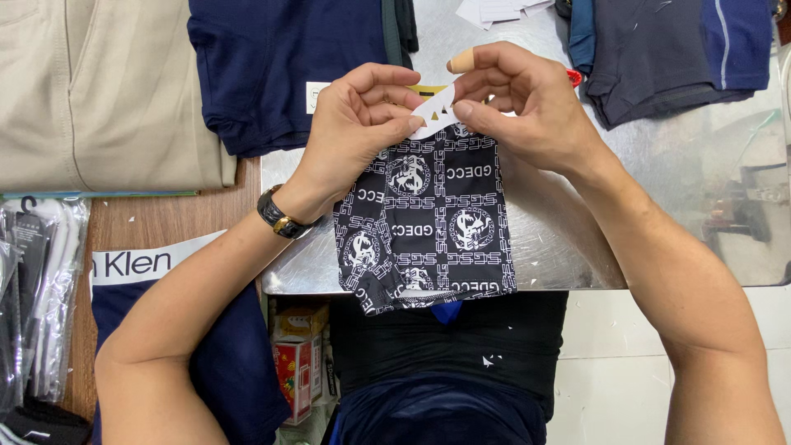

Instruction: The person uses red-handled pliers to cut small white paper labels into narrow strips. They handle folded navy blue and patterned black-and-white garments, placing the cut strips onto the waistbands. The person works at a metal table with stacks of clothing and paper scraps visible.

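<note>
Both hands meet over the near edge of the metal-topped table, working at the top of a pair of black shorts with a white printed pattern. The left hand has its thumb and fingers pinched together on a small white paper tag at the waistband. The right hand, a tan plaster on one fingertip, is closed on the same tag and the waistband edge from the other side. Held from both sides like this, the tag is kept taut and the fabric steady, it seems to me.

The shorts lie flat with their long axis running from the far side of the table toward the person, waistband pointing away. The leg ends hang just over the near edge.

A black wristwatch sits on the left wrist. Folded navy garments lie at the far left of the metal top, a beige one beyond them. Dark grey and blue garments sit at the far right corner.
</note>
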Demonstrator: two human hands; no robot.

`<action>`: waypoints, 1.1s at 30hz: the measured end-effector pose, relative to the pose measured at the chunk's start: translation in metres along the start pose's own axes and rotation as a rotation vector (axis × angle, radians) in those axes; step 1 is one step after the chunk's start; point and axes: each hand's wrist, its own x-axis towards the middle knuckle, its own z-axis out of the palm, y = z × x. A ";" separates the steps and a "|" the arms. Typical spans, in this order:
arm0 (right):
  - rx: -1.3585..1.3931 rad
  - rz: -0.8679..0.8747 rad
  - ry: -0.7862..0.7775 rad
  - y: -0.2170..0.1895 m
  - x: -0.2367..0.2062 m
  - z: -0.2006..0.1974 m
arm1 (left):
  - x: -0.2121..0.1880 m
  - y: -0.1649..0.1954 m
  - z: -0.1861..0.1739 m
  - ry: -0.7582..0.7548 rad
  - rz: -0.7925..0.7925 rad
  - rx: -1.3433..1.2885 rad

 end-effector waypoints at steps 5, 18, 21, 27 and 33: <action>0.183 0.079 -0.012 0.006 -0.001 0.002 | 0.000 -0.003 0.002 -0.016 0.070 0.112; -0.082 0.311 0.295 0.010 -0.039 -0.063 | 0.014 -0.013 0.027 -0.121 0.675 1.235; -0.054 0.347 0.316 0.020 -0.041 -0.051 | 0.024 -0.015 0.027 -0.180 0.543 1.189; 0.015 0.309 0.360 0.013 -0.046 -0.050 | 0.017 -0.010 0.032 -0.158 0.497 1.018; 0.000 0.302 0.355 0.010 -0.042 -0.047 | 0.014 -0.006 0.038 -0.158 0.487 0.920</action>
